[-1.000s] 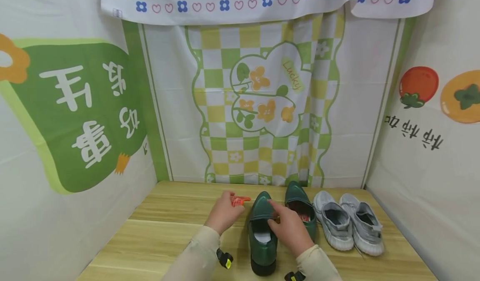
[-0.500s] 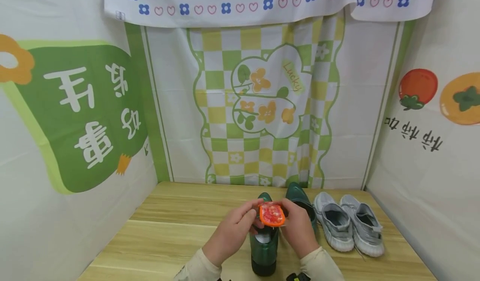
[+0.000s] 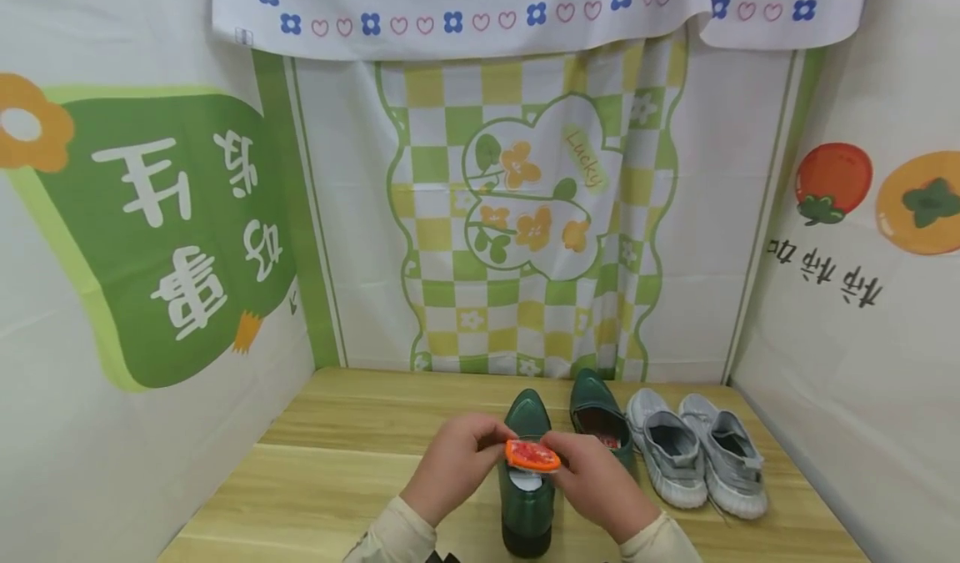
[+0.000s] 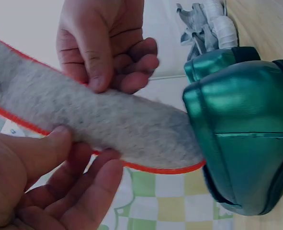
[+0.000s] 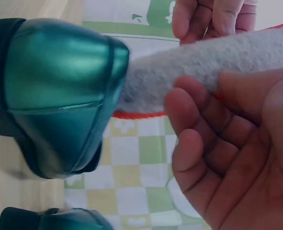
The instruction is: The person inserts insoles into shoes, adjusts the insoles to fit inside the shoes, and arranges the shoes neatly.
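Observation:
Both hands pinch the edges of one insole (image 3: 532, 456), my left hand (image 3: 454, 466) on its left and my right hand (image 3: 597, 481) on its right. It has a red patterned top and an orange-red rim; the left wrist view shows its fuzzy grey underside. The insole is over the opening of a shiny green loafer (image 3: 527, 509), toe pointing away. In the left wrist view its far end goes out of sight behind the loafer's heel (image 4: 246, 129); how deep it reaches inside is hidden. A white patch shows within the loafer.
The other green loafer (image 3: 592, 400), with something red inside, stands just right and farther back. Beside it is a pair of grey sneakers (image 3: 693, 450). All stand on a wood-grain board (image 3: 360, 446). A checkered cloth (image 3: 517, 313) hangs behind, with printed cloth walls on both sides.
My left hand has brought the insole from left of the loafer to above its opening. My right hand has left the loafer and gripped the insole's other edge. The insole has since lowered and flattened.

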A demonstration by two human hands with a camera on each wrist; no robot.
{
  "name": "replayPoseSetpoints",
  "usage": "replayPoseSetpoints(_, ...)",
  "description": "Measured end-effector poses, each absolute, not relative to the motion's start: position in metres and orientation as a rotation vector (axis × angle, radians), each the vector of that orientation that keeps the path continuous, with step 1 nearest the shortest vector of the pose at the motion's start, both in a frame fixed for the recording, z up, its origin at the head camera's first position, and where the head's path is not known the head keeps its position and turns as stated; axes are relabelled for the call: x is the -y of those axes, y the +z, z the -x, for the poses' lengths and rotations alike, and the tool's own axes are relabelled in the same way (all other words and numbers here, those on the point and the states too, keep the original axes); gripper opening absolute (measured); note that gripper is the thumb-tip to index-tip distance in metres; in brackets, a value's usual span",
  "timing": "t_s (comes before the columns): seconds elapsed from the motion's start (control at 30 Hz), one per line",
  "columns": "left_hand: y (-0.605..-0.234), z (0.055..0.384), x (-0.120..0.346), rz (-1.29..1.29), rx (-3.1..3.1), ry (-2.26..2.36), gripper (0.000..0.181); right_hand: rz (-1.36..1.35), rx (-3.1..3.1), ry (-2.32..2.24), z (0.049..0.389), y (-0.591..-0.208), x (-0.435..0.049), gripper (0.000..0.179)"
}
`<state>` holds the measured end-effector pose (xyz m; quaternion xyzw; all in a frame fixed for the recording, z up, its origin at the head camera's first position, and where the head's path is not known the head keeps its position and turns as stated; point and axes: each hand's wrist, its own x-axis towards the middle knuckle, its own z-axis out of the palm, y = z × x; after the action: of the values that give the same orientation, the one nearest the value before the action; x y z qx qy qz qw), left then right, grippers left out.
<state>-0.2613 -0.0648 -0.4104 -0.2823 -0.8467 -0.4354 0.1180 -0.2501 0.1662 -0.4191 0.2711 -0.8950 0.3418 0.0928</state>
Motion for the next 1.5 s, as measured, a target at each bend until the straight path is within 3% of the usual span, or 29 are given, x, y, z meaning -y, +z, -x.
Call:
replayPoseSetpoints(0.47,-0.449,0.27,0.064,0.832,2.67,-1.251,0.009,-0.886,2.763,1.062,0.272,-0.454,-0.175,0.008)
replayPoseSetpoints(0.87,-0.454,0.266,0.067,0.9,2.652,-0.967,0.014,-0.777,2.646,0.893,0.262,-0.452,-0.174,0.024)
replayPoseSetpoints(1.3,-0.454,0.267,0.062,0.864,2.659,-0.882,0.01,-0.751,2.693,0.885,0.266,-0.456,-0.176,0.014)
replayPoseSetpoints(1.5,-0.451,0.27,0.063,0.904,2.677,-0.934,0.011,-0.789,2.702,0.91,0.263,-0.451,-0.177,0.018)
